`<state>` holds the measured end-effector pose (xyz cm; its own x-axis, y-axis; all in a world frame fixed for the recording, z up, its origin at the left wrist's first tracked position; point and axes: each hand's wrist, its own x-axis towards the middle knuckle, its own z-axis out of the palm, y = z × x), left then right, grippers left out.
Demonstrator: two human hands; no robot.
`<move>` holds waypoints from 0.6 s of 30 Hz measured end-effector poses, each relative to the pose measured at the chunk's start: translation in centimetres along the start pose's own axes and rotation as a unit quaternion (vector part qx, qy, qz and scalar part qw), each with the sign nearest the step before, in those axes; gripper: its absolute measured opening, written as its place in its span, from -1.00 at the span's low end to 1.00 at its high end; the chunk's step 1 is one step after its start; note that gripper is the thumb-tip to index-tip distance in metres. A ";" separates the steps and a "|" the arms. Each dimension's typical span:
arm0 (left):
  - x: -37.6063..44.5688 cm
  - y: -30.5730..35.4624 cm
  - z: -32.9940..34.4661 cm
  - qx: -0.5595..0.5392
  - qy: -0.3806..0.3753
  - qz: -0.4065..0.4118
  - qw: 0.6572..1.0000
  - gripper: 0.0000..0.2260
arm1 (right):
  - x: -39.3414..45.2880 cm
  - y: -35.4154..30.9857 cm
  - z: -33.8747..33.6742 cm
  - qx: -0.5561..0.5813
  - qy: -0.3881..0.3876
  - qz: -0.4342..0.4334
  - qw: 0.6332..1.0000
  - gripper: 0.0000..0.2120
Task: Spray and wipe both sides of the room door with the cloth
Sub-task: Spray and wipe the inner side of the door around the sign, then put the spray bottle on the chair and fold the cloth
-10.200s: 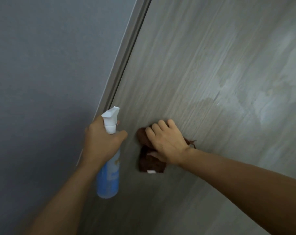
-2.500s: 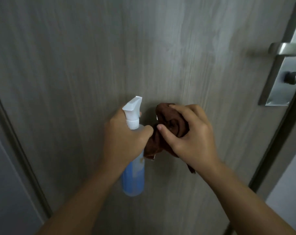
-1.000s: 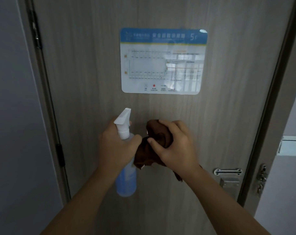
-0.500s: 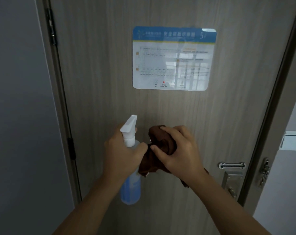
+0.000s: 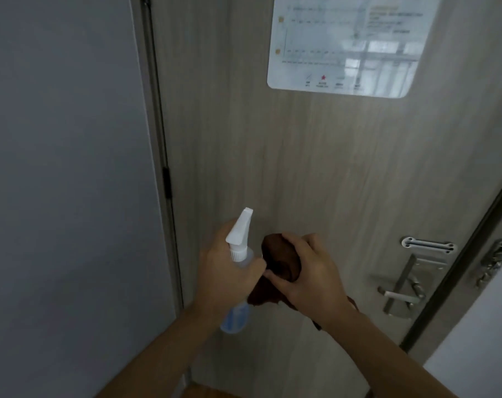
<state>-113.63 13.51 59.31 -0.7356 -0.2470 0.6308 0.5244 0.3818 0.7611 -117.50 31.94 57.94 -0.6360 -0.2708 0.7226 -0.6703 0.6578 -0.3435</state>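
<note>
The pale grey wood-grain room door (image 5: 315, 173) fills most of what I can see, standing closed in its dark frame. To the left of the door runs a plain blue-grey wall (image 5: 65, 168), and a small black hinge (image 5: 166, 183) sits on the door's left edge. High on the door hangs a glossy white rectangular floor-plan notice (image 5: 350, 47); its print is too blurred to read. Low on the door's right side are a silver metal lever handle on its plate (image 5: 402, 291) and, just above it, a short silver latch bar (image 5: 429, 246).

In front of the door's lower middle, the left hand (image 5: 226, 271) is wrapped around the neck of a clear plastic spray bottle with a white trigger head (image 5: 239, 245), nozzle tilted up towards the door. Blue liquid shows in the bottle's lower part, beneath the hand. Just right of it, the right hand (image 5: 310, 274) has its grip clamped on a bunched dark brown cloth (image 5: 281, 259), thumb and fingers curled round it, a loose end trailing under the wrist. I cannot tell whether the cloth touches the door.
</note>
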 end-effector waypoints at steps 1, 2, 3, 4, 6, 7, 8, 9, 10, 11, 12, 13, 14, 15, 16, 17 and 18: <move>-1.6 -0.7 0.1 0.007 0.001 -0.011 1.000 -0.59 | -1.3 0.3 0.5 0.005 -0.011 -0.003 1.000 -0.31; -3.4 -1.5 0.2 0.017 0.003 -0.026 1.000 -0.58 | -2.6 0.6 0.9 0.009 -0.021 -0.009 1.000 -0.33; -5.1 -2.0 0.2 0.030 0.006 -0.039 0.999 -0.57 | -4.0 0.9 1.4 0.012 -0.030 -0.015 0.999 -0.34; -6.9 -2.5 0.3 0.043 0.014 -0.055 0.997 -0.56 | -5.5 1.1 1.9 0.016 -0.044 -0.014 0.999 -0.34; -10.8 -3.1 0.3 0.069 0.032 -0.083 0.994 -0.56 | -8.9 1.1 2.9 0.025 -0.079 0.000 0.997 -0.32; -12.7 -3.0 0.3 0.077 0.037 -0.102 0.991 -0.56 | -10.6 0.9 3.4 0.030 -0.098 0.003 0.995 -0.32; -14.7 -3.0 0.2 0.085 0.042 -0.126 0.987 -0.54 | -12.4 0.6 3.8 0.037 -0.115 0.000 0.993 -0.33; -16.7 -2.9 0.1 0.100 0.047 -0.149 0.983 -0.51 | -14.1 0.3 4.2 0.043 -0.132 -0.008 0.990 -0.35; -18.6 -2.7 0.0 0.113 0.052 -0.167 0.978 -0.49 | -15.9 -0.1 4.4 0.047 -0.150 -0.017 0.987 -0.36; -20.5 -2.4 -0.2 0.122 0.059 -0.174 0.975 -0.47 | -17.5 -0.6 4.6 0.048 -0.170 -0.028 0.984 -0.37; -22.6 -2.4 -0.6 0.128 0.067 -0.177 0.973 -0.43 | -19.0 -1.0 4.7 0.050 -0.188 -0.041 0.980 -0.37; -24.5 -2.2 -1.0 0.136 0.075 -0.176 0.972 -0.38 | -20.5 -1.5 4.8 0.053 -0.202 -0.054 0.976 -0.38; -26.3 -1.9 -1.4 0.151 0.079 -0.183 0.968 -0.34 | -21.9 -2.1 4.9 0.058 -0.217 -0.064 0.972 -0.37; -28.0 -1.7 -1.9 0.172 0.083 -0.191 0.963 -0.30 | -23.1 -2.7 5.0 0.061 -0.233 -0.068 0.968 -0.37; -29.5 -1.3 -2.4 0.187 0.084 -0.201 0.958 -0.28 | -24.1 -3.3 5.0 0.064 -0.251 -0.068 0.963 -0.37; -30.9 -1.0 -2.8 0.201 0.086 -0.210 0.953 -0.28 | -25.0 -3.9 5.1 0.067 -0.266 -0.066 0.959 -0.37; -32.1 -0.7 -3.2 0.214 0.093 -0.217 0.948 -0.30 | -25.7 -4.6 5.1 0.070 -0.278 -0.067 0.956 -0.36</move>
<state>-88.97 18.31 39.00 -0.7326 -0.6016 0.3183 -0.0623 0.5250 0.8488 -100.00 32.35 37.88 -0.6198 -0.7030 0.3486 -0.7797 0.5017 -0.3747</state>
